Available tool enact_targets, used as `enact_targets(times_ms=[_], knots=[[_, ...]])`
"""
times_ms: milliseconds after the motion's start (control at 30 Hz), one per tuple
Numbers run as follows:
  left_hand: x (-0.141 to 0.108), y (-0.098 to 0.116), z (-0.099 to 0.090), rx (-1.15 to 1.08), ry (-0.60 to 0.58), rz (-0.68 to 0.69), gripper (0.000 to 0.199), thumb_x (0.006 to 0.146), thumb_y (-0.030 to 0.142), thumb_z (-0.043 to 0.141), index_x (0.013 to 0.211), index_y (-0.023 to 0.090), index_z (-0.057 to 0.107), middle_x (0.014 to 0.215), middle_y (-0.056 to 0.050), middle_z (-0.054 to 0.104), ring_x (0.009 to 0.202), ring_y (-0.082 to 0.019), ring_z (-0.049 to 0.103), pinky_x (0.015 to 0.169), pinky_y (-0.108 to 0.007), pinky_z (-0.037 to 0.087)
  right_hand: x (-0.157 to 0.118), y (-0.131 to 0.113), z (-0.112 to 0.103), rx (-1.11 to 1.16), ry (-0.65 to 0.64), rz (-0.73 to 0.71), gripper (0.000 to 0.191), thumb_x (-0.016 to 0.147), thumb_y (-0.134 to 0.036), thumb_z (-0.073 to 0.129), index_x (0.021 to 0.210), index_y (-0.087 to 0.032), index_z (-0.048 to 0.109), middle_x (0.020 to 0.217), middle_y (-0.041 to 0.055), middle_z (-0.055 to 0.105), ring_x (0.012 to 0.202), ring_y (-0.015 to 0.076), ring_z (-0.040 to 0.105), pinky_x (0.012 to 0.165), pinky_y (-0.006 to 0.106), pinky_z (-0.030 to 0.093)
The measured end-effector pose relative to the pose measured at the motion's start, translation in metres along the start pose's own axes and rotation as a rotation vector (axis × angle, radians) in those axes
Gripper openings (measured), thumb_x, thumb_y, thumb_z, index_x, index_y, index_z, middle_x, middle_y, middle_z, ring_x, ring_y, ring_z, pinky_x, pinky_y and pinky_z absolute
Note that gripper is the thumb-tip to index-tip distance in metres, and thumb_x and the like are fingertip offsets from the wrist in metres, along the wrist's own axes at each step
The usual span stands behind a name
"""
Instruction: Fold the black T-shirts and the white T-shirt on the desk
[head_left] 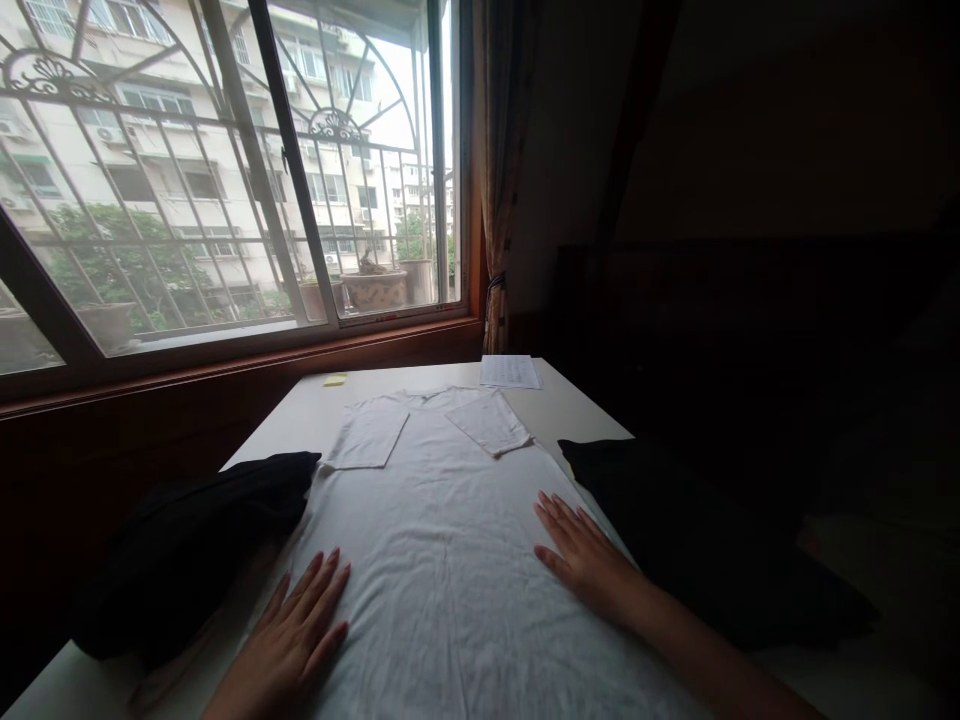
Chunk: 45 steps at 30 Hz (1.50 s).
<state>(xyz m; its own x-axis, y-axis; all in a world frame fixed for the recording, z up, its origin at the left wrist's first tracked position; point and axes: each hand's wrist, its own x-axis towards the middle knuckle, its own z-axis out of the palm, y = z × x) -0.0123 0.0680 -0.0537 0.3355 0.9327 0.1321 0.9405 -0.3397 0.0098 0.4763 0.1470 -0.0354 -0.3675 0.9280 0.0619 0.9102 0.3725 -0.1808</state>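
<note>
A white T-shirt [427,540] lies spread on the white table [289,420], its neckline toward the far end. Both sleeves are folded inward over the chest, the left sleeve [367,440] and the right sleeve [491,424] lying apart from each other. Faint wrinkles run across the body of the shirt. My left hand [300,620] rests palm down on the shirt's left side, fingers stretched out. On the right side, a little farther up, my right hand [574,550] lies flat with its fingers spread. The shirt's lower hem is out of view.
Dark cloth [202,550] is heaped at the table's left edge, and another dark garment [697,540] lies along the right edge. Printed sheets [511,371] and a yellow sticky note [334,380] lie at the far end. Beyond stand a barred window [300,200] and a tied curtain [496,200].
</note>
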Motion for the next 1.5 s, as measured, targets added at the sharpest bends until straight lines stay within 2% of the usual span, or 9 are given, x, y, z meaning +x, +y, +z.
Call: enact_targets(times_ms=[167, 367, 667, 900, 1067, 1167, 1300, 1400, 1500], knots=[[-0.044, 0.007, -0.010, -0.007, 0.063, 0.054, 0.065, 0.098, 0.053, 0.043, 0.154, 0.044, 0.012, 0.160, 0.002, 0.029, 0.144, -0.033, 0.038, 0.110, -0.060, 0.041, -0.034, 0.004, -0.001, 0.030, -0.028, -0.046, 0.071, 0.099, -0.064, 0.034, 0.159, -0.030, 0.019, 0.166, 0.0014, 0.016, 0.152, 0.0277, 0.015, 0.125, 0.048, 0.015], [-0.076, 0.007, -0.017, -0.013, 0.065, 0.072, 0.070, 0.096, 0.054, 0.048, 0.155, 0.044, 0.011, 0.158, 0.002, 0.032, 0.140, -0.031, 0.045, 0.108, -0.053, 0.047, -0.071, 0.015, 0.009, 0.024, 0.009, -0.119, 0.073, 0.098, -0.062, 0.040, 0.159, -0.033, 0.011, 0.165, -0.0008, 0.015, 0.151, 0.0271, 0.019, 0.125, 0.049, 0.019], [-0.089, 0.017, -0.021, 0.000, 0.047, 0.057, 0.071, 0.096, 0.055, 0.048, 0.155, 0.044, 0.010, 0.159, 0.001, 0.030, 0.140, -0.033, 0.044, 0.106, -0.054, 0.048, -0.101, 0.015, 0.017, -0.006, 0.051, -0.144, 0.074, 0.097, -0.059, 0.045, 0.158, -0.037, 0.010, 0.164, -0.0014, 0.018, 0.149, 0.0297, 0.025, 0.121, 0.053, 0.028], [-0.091, 0.019, -0.022, -0.032, 0.050, 0.039, 0.069, 0.097, 0.053, 0.048, 0.154, 0.046, 0.010, 0.159, 0.003, 0.031, 0.141, -0.033, 0.042, 0.109, -0.057, 0.045, -0.109, 0.014, 0.019, -0.004, 0.112, -0.147, 0.072, 0.097, -0.057, 0.047, 0.158, -0.037, 0.016, 0.163, -0.0015, 0.022, 0.147, 0.0295, 0.030, 0.119, 0.051, 0.034], [-0.054, 0.000, -0.014, -0.027, 0.018, 0.047, 0.061, 0.098, 0.058, 0.043, 0.155, 0.039, 0.030, 0.158, -0.001, 0.037, 0.142, -0.032, 0.042, 0.114, -0.054, 0.040, -0.108, 0.015, 0.019, -0.004, 0.111, -0.148, 0.073, 0.097, -0.056, 0.048, 0.158, -0.035, 0.015, 0.163, -0.0005, 0.022, 0.147, 0.0301, 0.031, 0.119, 0.053, 0.035], [-0.010, -0.013, -0.009, -0.058, 0.024, -0.053, 0.064, 0.099, 0.059, 0.038, 0.150, 0.021, 0.046, 0.158, -0.011, 0.039, 0.143, -0.033, 0.040, 0.117, -0.050, 0.036, -0.108, 0.016, 0.020, -0.007, 0.103, -0.147, 0.073, 0.097, -0.056, 0.048, 0.158, -0.034, 0.015, 0.163, 0.0000, 0.022, 0.147, 0.0307, 0.031, 0.119, 0.054, 0.034], [0.047, -0.028, -0.007, -0.115, 0.055, -0.208, 0.068, 0.100, 0.049, 0.036, 0.151, 0.005, 0.039, 0.160, -0.021, 0.032, 0.148, -0.032, 0.030, 0.121, -0.046, 0.028, -0.108, 0.016, 0.019, 0.005, 0.110, -0.149, 0.072, 0.096, -0.055, 0.049, 0.157, -0.035, 0.019, 0.162, -0.0003, 0.024, 0.146, 0.0314, 0.031, 0.118, 0.053, 0.036], [0.073, -0.039, -0.005, -0.194, 0.137, -0.312, 0.065, 0.099, 0.044, 0.035, 0.151, 0.006, 0.035, 0.161, -0.021, 0.028, 0.149, -0.030, 0.029, 0.120, -0.044, 0.029, -0.108, 0.016, 0.017, 0.011, 0.114, -0.144, 0.070, 0.096, -0.055, 0.050, 0.157, -0.035, 0.021, 0.162, -0.0010, 0.025, 0.146, 0.0310, 0.032, 0.118, 0.052, 0.037], [0.086, -0.051, -0.001, -0.257, 0.223, -0.358, 0.060, 0.098, 0.042, 0.036, 0.150, 0.013, 0.037, 0.159, -0.016, 0.036, 0.147, -0.028, 0.034, 0.120, -0.042, 0.031, -0.108, 0.016, 0.018, 0.005, 0.105, -0.135, 0.071, 0.096, -0.055, 0.049, 0.157, -0.035, 0.020, 0.162, -0.0008, 0.024, 0.146, 0.0308, 0.032, 0.118, 0.051, 0.037]])
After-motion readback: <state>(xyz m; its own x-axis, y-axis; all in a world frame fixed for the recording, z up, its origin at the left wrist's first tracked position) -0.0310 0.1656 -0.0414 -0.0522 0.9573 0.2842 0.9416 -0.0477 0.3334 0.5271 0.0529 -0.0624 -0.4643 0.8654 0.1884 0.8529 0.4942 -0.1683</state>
